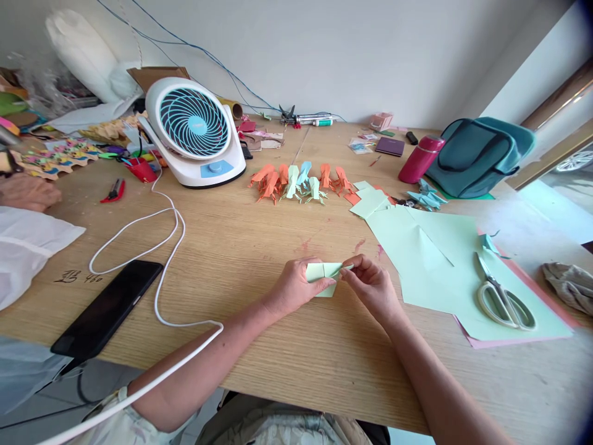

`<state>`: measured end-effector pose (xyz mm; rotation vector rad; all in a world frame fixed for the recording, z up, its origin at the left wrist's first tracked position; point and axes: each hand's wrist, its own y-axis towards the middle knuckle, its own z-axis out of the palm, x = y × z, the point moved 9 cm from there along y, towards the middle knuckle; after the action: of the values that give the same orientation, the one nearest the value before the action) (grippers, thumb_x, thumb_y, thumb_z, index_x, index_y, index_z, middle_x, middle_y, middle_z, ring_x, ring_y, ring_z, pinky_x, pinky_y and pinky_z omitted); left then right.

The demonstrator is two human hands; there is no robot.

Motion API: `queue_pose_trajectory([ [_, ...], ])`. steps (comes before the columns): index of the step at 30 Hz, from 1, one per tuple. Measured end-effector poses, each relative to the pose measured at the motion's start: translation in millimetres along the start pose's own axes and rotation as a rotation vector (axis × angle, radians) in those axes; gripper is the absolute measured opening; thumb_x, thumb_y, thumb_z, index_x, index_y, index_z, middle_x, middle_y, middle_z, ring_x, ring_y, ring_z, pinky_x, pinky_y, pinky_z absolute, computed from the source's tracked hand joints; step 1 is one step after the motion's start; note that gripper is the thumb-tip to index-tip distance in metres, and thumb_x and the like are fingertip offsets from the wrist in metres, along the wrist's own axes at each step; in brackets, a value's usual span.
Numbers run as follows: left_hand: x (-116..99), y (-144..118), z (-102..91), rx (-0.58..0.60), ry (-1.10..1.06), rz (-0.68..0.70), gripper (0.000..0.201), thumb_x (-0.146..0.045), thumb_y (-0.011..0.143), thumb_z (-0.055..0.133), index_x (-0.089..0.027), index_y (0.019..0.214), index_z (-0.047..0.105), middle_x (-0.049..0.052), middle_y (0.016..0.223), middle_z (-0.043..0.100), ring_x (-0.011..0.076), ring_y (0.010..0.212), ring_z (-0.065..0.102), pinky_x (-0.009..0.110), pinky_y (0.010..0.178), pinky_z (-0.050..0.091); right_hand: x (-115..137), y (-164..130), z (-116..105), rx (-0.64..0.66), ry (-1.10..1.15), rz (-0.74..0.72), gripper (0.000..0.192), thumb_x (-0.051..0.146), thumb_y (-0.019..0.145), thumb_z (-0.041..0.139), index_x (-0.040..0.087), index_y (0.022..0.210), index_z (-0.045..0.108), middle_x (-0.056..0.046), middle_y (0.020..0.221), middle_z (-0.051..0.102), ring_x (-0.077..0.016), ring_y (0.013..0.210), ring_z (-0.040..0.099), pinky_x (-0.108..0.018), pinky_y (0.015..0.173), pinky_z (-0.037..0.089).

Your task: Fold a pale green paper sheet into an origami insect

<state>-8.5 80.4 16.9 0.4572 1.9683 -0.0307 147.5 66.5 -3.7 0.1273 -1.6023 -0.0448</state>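
A small piece of folded pale green paper (325,287) is held up between both hands, just above the wooden table. My left hand (299,284) pinches its left side, thumb in front. My right hand (369,285) grips a thin flap at the paper's upper right corner between thumb and fingers. Beyond the hands stands a row of folded paper figures, with orange ones (269,182), pale green ones (292,182) and a blue one (304,172). Large pale green sheets (430,259) lie to the right, and scissors (503,303) rest on them.
A white fan (194,133) stands at the back left. A black phone (109,306) and a looping white cable (183,228) lie on the left. Further right are a pink bottle (420,159), a teal bag (479,154) and small green squares (370,203). Someone else's hand (30,191) rests at the far left.
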Motion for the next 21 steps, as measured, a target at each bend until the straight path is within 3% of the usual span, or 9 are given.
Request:
queue_pose_trajectory([
  [7, 7, 0, 1.3, -0.01, -0.09, -0.044, 0.015, -0.027, 0.077, 0.072, -0.015, 0.074, 0.064, -0.005, 0.061, 0.049, 0.0086, 0.058, 0.042, 0.02, 0.054, 0.032, 4, 2, 2, -0.017, 0.107, -0.03, 0.023, 0.038, 0.081, 0.077, 0.023, 0.087, 0.061, 0.001, 0.075, 0.058, -0.0139, 0.069, 0.054, -0.027, 0.063, 0.044],
  [21, 13, -1, 6.2, 0.02, -0.197, -0.105, 0.025, -0.038, 0.08, 0.069, -0.014, 0.072, 0.064, -0.003, 0.059, 0.047, 0.0103, 0.057, 0.041, 0.023, 0.052, 0.03, 2, 4, 1, -0.028, 0.111, -0.001, 0.029, 0.044, 0.077, 0.079, 0.024, 0.094, 0.066, 0.001, 0.074, 0.055, -0.0143, 0.068, 0.051, -0.028, 0.062, 0.045],
])
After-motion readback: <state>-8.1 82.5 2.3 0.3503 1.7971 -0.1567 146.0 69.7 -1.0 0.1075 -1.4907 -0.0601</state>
